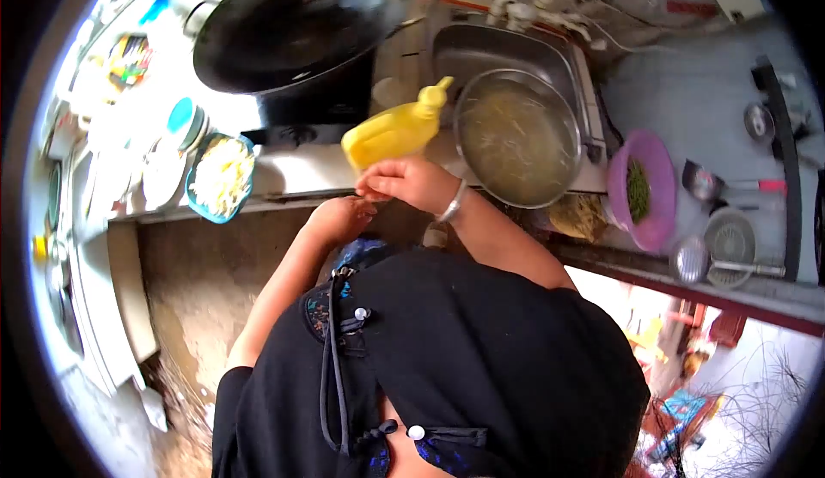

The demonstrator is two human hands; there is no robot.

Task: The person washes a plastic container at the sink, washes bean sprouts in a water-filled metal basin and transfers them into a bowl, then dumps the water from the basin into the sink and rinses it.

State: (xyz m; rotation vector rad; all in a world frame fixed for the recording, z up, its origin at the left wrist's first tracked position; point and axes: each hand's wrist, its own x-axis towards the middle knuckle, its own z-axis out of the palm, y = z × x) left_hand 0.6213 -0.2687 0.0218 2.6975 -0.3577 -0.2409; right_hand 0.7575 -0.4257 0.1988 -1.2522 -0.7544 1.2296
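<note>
My right hand (412,183), with a pale bracelet at the wrist, has its fingers curled together just in front of a yellow bottle (387,137). Close against it is my left hand (338,219), also closed, the fingertips of both hands nearly meeting at the counter's front edge. Whatever they may pinch is too small or hidden to make out. The bottle, with a pump-like top, leans toward the sink. Right of it, a large metal basin (518,139) of cloudy water with pale shreds rests over the sink's front.
A big black wok (301,27) sits on the stove. Left of it stand a blue-green container (221,177) of pale strips and a bowl (183,123). At right are a purple basin (644,190) with greens, a ladle (705,182) and strainers (730,242). The sink (490,46) is behind.
</note>
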